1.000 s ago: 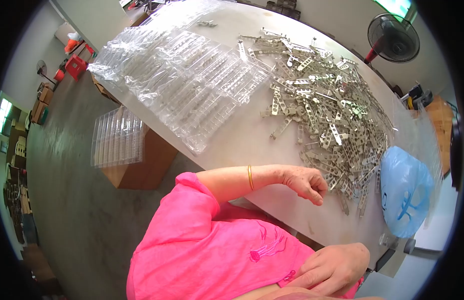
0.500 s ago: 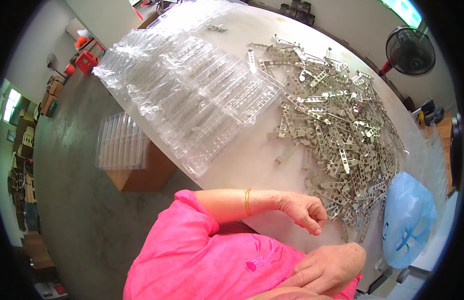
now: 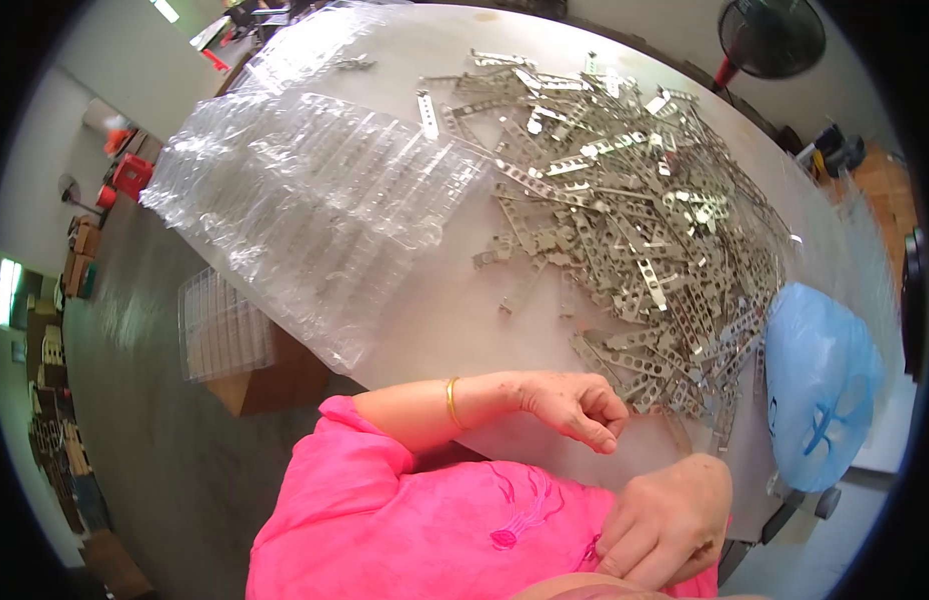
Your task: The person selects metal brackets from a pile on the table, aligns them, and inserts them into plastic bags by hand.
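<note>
- Our left hand [image 3: 582, 412] curls near metal strips [image 3: 650, 285] on the counter [image 3: 440, 325].
- Our right hand [image 3: 668, 518] bends against our pink shirt [image 3: 405, 525].
- Whether either pinches anything, we cannot tell.

Strips [image 3: 650, 285] at one o'clock are shiny metal; trays [image 3: 315, 180] at eleven are glossy, crinkled clear plastic. The counter [image 3: 455, 310] looks smooth, the blue bag [image 3: 820, 370] at three thin plastic, the pink shirt [image 3: 385, 520] soft matt cloth.

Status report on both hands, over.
Left hand curled near perforated metal strips, no item visible. Right hand curled at pink shirt, contents hidden. Blue plastic bag beside strips.
</note>
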